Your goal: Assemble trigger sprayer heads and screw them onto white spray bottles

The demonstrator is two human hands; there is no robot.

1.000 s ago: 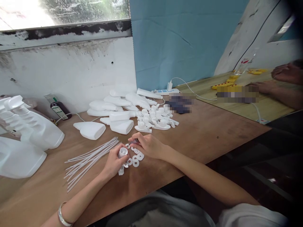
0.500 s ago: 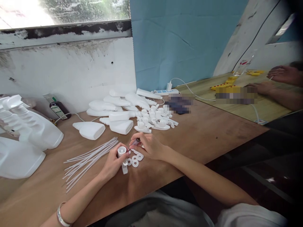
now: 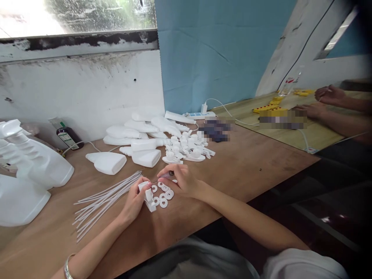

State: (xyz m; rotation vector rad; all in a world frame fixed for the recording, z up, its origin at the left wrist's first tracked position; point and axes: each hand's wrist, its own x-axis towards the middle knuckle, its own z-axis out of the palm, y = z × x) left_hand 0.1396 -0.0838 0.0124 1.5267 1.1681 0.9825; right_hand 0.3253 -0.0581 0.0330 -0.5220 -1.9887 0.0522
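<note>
My left hand (image 3: 133, 204) is closed around a white spray trigger head (image 3: 149, 201), tilted over the brown table. My right hand (image 3: 186, 183) grips a small screwdriver-like tool (image 3: 167, 175) with a dark-ended handle. Its thin shaft points toward the spray head near my left fingertips; whether the tip touches is too small to tell. Flat white ring washers (image 3: 163, 203) lie between and below the hands. To the left of my left hand is a spread of thin white tubes (image 3: 106, 207). Beyond my right hand sits a pile of white spray heads (image 3: 188, 147).
Several white bottles (image 3: 110, 162) lie farther back, and larger ones (image 3: 48, 162) stand at left. A dark bottle (image 3: 68, 135) leans by the wall. A power strip (image 3: 199, 115) with a cable is at the back. Another person's hands (image 3: 312, 110) are at the adjoining table, near yellow pieces (image 3: 269, 107).
The spray head has turned in my left hand, so its round open cap no longer faces up. The tool's thin shaft now shows more clearly. The view has shifted slightly.
</note>
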